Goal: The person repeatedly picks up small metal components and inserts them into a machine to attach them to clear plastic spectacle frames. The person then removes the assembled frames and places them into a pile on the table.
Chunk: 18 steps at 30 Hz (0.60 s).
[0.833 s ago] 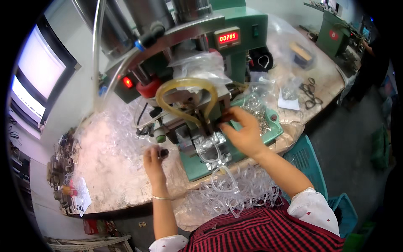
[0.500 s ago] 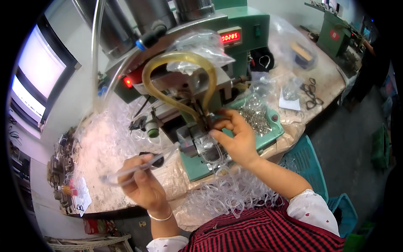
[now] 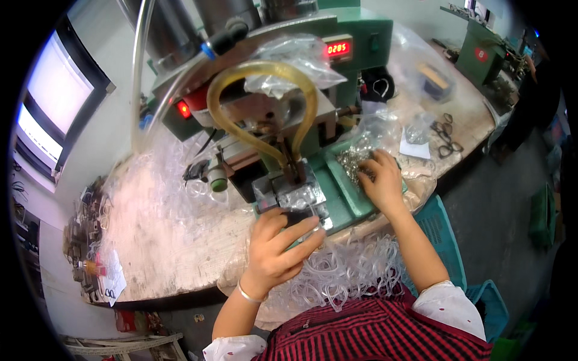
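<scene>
Since the previous frame, both hands have shifted: the right hand (image 3: 383,179) has moved from the tooling of the press (image 3: 247,111) to the tray (image 3: 341,185) on its right, and the left hand (image 3: 278,249) has moved from left of the press to the front of its base.

Worktop (image 3: 174,259): pale and stained, extending to both sides of the press. Left of the press, clear plastic film (image 3: 189,174) covers part of it. Right of the press, beyond the tray, lie white paper (image 3: 414,147) and black looped items (image 3: 445,135). Clear plastic loops (image 3: 355,271) are heaped in front of the press.

Room: a window (image 3: 57,96) is left of the press; a second green machine (image 3: 478,51) stands far to its right.

Right hand: partly open, fingers bent, fingertips among the small metal parts (image 3: 352,163); whether one is gripped cannot be told.

Left hand: half open, fingers extended. A dark piece (image 3: 295,218) shows beside its fingers, in front of the press tooling; its grip cannot be confirmed.
</scene>
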{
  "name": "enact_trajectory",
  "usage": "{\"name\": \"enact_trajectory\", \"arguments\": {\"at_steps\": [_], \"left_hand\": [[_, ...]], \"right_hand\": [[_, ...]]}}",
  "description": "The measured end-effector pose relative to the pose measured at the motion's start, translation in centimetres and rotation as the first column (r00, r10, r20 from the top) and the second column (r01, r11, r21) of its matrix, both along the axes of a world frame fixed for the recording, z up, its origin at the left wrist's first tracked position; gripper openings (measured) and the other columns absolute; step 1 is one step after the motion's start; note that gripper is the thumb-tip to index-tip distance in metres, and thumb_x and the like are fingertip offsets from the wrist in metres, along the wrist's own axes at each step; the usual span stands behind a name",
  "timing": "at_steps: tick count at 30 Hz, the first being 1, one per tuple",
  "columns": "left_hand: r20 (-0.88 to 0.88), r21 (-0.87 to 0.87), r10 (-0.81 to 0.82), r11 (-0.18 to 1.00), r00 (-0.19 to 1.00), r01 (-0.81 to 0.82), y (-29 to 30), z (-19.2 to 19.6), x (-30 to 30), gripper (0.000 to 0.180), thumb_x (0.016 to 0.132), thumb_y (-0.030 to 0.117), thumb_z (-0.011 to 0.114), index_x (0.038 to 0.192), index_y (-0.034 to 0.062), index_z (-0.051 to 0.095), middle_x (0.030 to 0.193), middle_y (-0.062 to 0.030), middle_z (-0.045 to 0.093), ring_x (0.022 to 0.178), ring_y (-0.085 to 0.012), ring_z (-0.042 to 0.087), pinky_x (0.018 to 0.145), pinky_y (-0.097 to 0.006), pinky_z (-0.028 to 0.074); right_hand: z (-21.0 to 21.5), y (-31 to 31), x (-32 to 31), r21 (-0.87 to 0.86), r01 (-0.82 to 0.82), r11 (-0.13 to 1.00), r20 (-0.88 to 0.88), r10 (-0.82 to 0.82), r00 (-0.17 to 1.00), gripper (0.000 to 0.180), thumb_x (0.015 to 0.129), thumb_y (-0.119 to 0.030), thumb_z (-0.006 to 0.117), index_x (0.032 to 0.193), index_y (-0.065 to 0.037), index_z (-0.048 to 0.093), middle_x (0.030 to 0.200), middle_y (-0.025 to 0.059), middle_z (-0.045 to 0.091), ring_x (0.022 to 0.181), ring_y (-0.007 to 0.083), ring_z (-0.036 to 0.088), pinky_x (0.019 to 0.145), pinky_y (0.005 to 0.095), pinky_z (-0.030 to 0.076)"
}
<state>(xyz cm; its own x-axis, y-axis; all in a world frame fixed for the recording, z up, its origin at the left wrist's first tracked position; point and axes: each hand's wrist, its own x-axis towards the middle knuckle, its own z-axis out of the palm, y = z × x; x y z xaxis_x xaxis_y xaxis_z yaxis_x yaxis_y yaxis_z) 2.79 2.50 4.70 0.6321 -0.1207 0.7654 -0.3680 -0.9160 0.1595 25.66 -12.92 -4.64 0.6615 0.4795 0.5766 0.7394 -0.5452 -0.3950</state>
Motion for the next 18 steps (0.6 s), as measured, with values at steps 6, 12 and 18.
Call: {"name": "enact_trajectory", "arguments": {"at_steps": [6, 12, 18], "left_hand": [[-0.001, 0.001, -0.028, 1.0, 1.0, 0.028, 0.2, -0.5, 0.3, 0.029, 0.064, 0.008, 0.079, 0.092, 0.0122, 0.074, 0.103, -0.0036, 0.07, 0.08, -0.025, 0.057, 0.076, -0.043, 0.05], [-0.061, -0.02, 0.099, 0.995, 0.993, -0.1, -0.9, -1.4, -2.4, 0.037, 0.066, 0.006, 0.078, 0.102, 0.0101, 0.07, 0.111, -0.0089, 0.069, 0.082, -0.0264, 0.058, 0.078, -0.04, 0.05], [-0.064, -0.255, 0.685, 0.691, 0.725, -0.676, 2.2, -7.1, -12.6, 0.028, 0.079, 0.001, 0.068, 0.107, 0.0017, 0.066, 0.112, -0.0155, 0.066, 0.094, -0.0299, 0.062, 0.083, -0.036, 0.049]], "right_hand": [[0.9, 2.7, 0.4, 0.118, -0.094, 0.988, -0.019, 0.097, 0.995, 0.013, 0.074, -0.015, 0.071, 0.085, -0.01, 0.069, 0.1, 0.0106, 0.064, 0.103, 0.0302, 0.058, 0.084, 0.0426, 0.047], [-0.6, 6.7, 1.0, -0.146, -0.04, 0.988, 0.09, 0.054, 0.994, 0.006, 0.075, -0.015, 0.065, 0.079, -0.011, 0.066, 0.093, 0.0052, 0.061, 0.095, 0.0269, 0.058, 0.071, 0.0424, 0.047], [-0.9, -1.1, -0.3, 0.629, 0.189, 0.755, -0.586, 0.299, 0.753, 0.011, 0.09, -0.007, 0.064, 0.099, -0.003, 0.07, 0.089, 0.0029, 0.069, 0.081, 0.0095, 0.06, 0.072, 0.0232, 0.046]]}}
